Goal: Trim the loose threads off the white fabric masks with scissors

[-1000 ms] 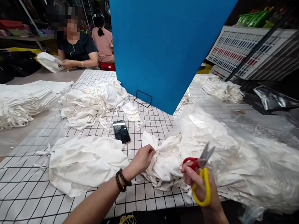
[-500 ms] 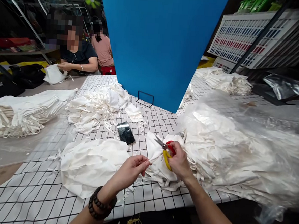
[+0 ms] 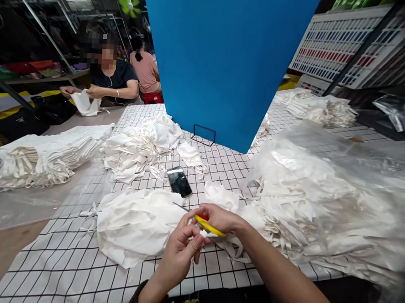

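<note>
Scissors (image 3: pixel 205 223) yellow-and-red handles, thin blade | right hand (image 3: pixel 219 218) fingers grip them | left hand (image 3: pixel 181 251) fingers pinch white strip

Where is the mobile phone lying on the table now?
In the head view the phone lies screen-up on the checked table, just left of centre, between two heaps of white cloth and beyond the scissors.

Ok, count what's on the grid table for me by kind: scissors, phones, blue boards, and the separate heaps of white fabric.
Scissors: 1, in the right hand
Phone: 1
Blue board: 1
White fabric heaps: 5 ()
Total: 8
</note>
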`<state>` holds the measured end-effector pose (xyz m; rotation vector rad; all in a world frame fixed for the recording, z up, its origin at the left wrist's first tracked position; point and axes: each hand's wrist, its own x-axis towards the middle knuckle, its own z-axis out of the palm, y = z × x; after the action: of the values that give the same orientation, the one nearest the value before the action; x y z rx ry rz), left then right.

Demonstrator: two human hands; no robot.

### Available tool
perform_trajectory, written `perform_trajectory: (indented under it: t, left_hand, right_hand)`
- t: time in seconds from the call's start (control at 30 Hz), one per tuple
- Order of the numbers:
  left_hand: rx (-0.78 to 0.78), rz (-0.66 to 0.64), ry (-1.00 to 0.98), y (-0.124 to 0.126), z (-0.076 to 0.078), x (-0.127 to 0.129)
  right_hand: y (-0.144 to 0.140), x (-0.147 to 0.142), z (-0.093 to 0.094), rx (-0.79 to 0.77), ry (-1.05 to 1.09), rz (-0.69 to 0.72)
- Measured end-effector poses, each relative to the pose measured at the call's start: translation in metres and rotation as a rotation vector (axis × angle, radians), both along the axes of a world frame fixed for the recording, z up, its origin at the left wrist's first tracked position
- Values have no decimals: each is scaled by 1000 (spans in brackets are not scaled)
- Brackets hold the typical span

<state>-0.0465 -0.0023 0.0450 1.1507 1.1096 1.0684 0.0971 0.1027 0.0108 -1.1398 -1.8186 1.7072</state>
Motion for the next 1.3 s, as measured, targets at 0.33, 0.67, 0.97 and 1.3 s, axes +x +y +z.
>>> perform_trajectory:
  t: [0.33, 0.67, 0.97, 1.3]
  left_hand:
    - [40, 103, -159, 11, -15, 9]
    - [197, 91, 64, 12, -17, 8]
    - [215, 77, 70, 10, -14, 5]
    - [180, 28, 51, 10, -16, 3]
  right_hand:
    - [-31, 68, 59, 163, -46, -193]
    - [-74, 64, 61, 316, -484, -148]
    - [-72, 55, 65, 373, -515, -135]
    - [-75, 59, 53, 519, -672, -158]
